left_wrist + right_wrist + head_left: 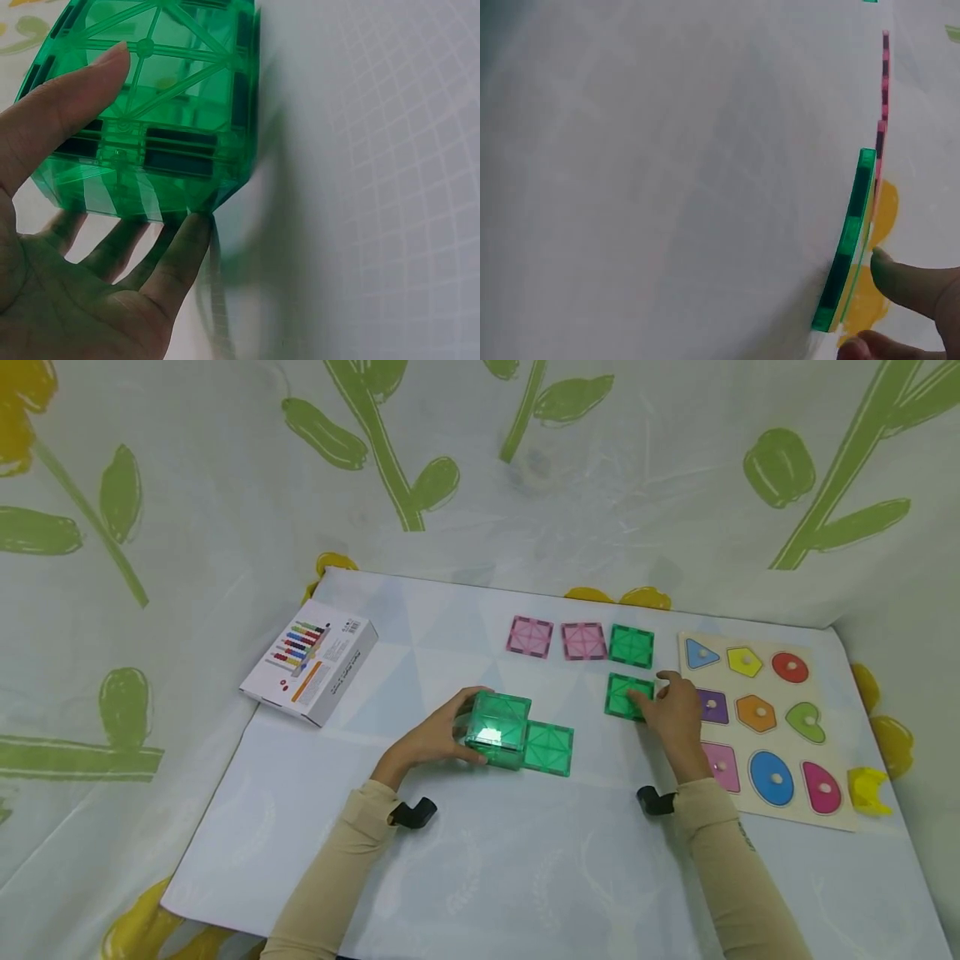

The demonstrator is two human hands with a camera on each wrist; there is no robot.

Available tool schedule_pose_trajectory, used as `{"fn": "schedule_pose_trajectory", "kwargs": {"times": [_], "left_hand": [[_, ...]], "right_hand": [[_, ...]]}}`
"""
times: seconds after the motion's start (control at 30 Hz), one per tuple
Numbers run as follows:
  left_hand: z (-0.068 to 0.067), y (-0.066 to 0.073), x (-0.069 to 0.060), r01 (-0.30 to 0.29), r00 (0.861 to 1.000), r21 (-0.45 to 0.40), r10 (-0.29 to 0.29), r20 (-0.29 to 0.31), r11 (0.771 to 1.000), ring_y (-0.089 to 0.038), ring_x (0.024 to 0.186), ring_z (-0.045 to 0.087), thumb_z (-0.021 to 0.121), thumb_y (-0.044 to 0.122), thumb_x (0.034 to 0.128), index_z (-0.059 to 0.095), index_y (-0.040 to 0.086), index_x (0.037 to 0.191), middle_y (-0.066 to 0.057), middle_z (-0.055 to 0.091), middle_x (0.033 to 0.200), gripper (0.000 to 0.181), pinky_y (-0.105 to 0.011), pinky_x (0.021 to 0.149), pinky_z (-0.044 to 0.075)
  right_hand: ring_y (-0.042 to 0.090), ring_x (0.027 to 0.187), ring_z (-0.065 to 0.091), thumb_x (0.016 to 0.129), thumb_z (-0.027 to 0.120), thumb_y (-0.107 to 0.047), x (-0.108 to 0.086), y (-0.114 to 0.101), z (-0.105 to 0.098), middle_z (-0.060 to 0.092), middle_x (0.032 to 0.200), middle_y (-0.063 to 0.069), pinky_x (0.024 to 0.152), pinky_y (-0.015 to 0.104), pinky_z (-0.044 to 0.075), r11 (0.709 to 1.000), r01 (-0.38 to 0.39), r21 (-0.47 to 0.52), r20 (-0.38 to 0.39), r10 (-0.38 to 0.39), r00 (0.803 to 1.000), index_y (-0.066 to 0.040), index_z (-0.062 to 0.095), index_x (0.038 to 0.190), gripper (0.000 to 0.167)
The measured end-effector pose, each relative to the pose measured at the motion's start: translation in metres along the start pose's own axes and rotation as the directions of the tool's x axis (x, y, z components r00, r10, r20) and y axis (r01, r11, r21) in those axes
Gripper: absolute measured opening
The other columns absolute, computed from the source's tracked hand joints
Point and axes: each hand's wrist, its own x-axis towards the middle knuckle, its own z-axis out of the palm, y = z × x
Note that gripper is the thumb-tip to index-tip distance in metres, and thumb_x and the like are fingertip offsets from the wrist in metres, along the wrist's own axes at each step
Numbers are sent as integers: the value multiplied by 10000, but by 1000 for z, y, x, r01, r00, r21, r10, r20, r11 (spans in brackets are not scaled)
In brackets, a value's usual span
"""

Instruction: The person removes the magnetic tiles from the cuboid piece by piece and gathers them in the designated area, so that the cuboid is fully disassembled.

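In the head view a green translucent box of square tiles (pixel 498 723) stands left of the table's middle, with a flat green tile (pixel 549 748) against its right side. My left hand (pixel 438 731) holds the box from the left; in the left wrist view the thumb lies on one face of the box (pixel 180 82) and the fingers of the hand (pixel 97 262) touch another. Over at the right, my right hand (pixel 673 714) has its thumb and a finger at a separate green tile (pixel 624 697). The right wrist view shows this tile (pixel 846 244) edge-on beside the thumb of the hand (pixel 922 300).
Two pink tiles (pixel 530 637) and another green tile (pixel 632 646) lie in a row at the back. A shape puzzle board (pixel 768 731) is at the right, partly behind the right hand, with a yellow piece (pixel 870 791) beside it. A white box (pixel 309 662) lies at the back left.
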Motion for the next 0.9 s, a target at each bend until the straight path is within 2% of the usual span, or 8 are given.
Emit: {"fn": "schedule_pose_trajectory", "kwargs": {"times": [0.13,0.27,0.43,0.6,0.9], "left_hand": [[0,0,0,4,1000,-8,-4,-1,1000,-325,1527,271,923,80,676,310,305,1533,-88,348,1599,1077,-580,1200,336],[0,0,-1,7,1000,-1,-7,-16,1000,-326,1530,265,925,81,671,317,319,1528,-83,344,1604,1077,-595,1198,328],[1,-1,0,2,1000,7,-2,-24,1000,-328,1520,282,928,115,680,314,324,1529,-80,352,1600,1068,-607,1199,318],[2,-1,1,-7,1000,-4,7,-27,1000,-325,1516,289,927,120,685,312,320,1531,-73,344,1603,1064,-595,1196,334],[2,-3,1,12,998,-9,-12,-61,1000,-347,1530,269,938,115,671,320,311,1523,-50,299,1628,1071,-573,1191,356]], "right_hand": [[352,948,543,950,695,-264,-6,-9,-1,574,1080,255,713,348,437,996,80,42,-3,-80,997,59,507,1402,585],[342,962,601,951,695,-267,-14,-22,3,613,1088,229,715,300,450,980,184,81,33,-187,982,22,567,1353,511],[334,977,640,945,707,-284,-26,-36,13,652,1088,208,773,357,524,957,266,114,103,-277,955,-1,614,1298,462],[353,1012,647,922,737,-265,-38,-47,23,661,1120,210,855,484,569,940,304,154,155,-326,932,0,624,1283,462],[338,1016,651,877,790,-223,-47,-54,44,659,1102,185,892,483,566,924,347,159,261,-378,888,-25,670,1212,406]]}}
